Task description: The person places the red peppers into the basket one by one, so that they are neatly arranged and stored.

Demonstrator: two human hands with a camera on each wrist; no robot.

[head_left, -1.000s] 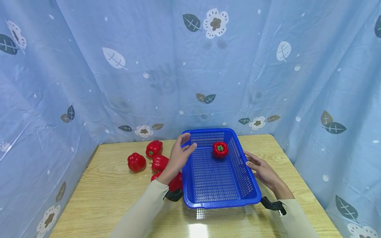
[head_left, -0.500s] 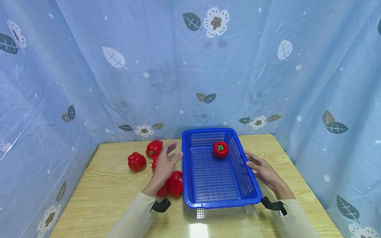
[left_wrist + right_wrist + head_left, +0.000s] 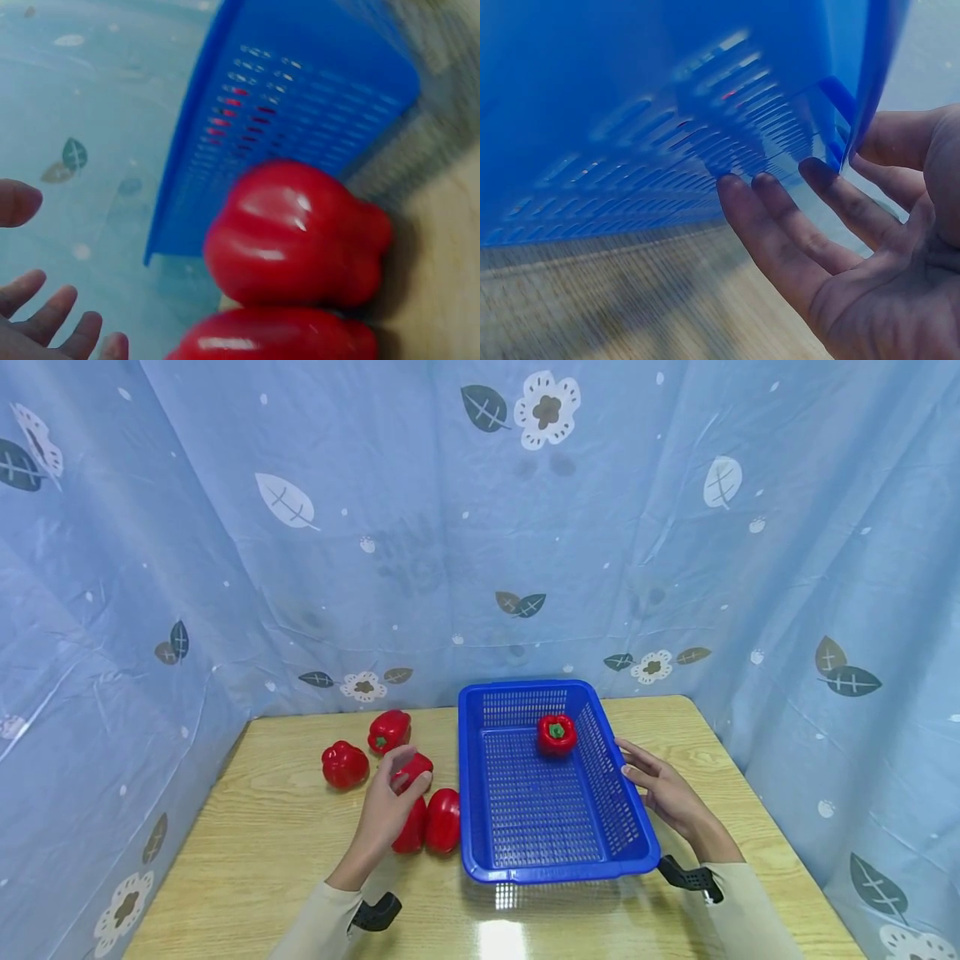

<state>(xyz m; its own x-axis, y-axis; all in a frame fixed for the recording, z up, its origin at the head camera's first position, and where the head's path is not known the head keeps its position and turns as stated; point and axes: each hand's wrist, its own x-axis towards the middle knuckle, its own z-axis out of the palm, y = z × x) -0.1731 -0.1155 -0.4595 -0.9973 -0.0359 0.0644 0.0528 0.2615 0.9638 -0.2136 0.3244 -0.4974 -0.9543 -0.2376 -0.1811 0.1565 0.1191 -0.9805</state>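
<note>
My left hand point(image 3: 384, 810) hovers with fingers apart at a red bell pepper point(image 3: 417, 767), which it partly covers in the head view. Just to its right lie two more, a front bell pepper point(image 3: 443, 821) and a half-hidden bell pepper point(image 3: 412, 828). In the left wrist view the nearest bell pepper point(image 3: 292, 232) sits against the blue basket's wall, and the hand holds nothing. My right hand point(image 3: 670, 795) touches the right side of the blue plastic basket point(image 3: 553, 872); its extended fingertips point(image 3: 735, 191) meet the slotted outer wall. One bell pepper point(image 3: 557, 736) stands inside, stem up.
Two further bell peppers, a back bell pepper point(image 3: 389, 732) and a left bell pepper point(image 3: 345, 766), lie on the wooden table point(image 3: 247, 827). A blue patterned curtain point(image 3: 405, 552) encloses the table at the back and both sides.
My left hand has moved left and toward me, from over the basket's left rim to the peppers beside it. The right hand stays at the basket's side.
</note>
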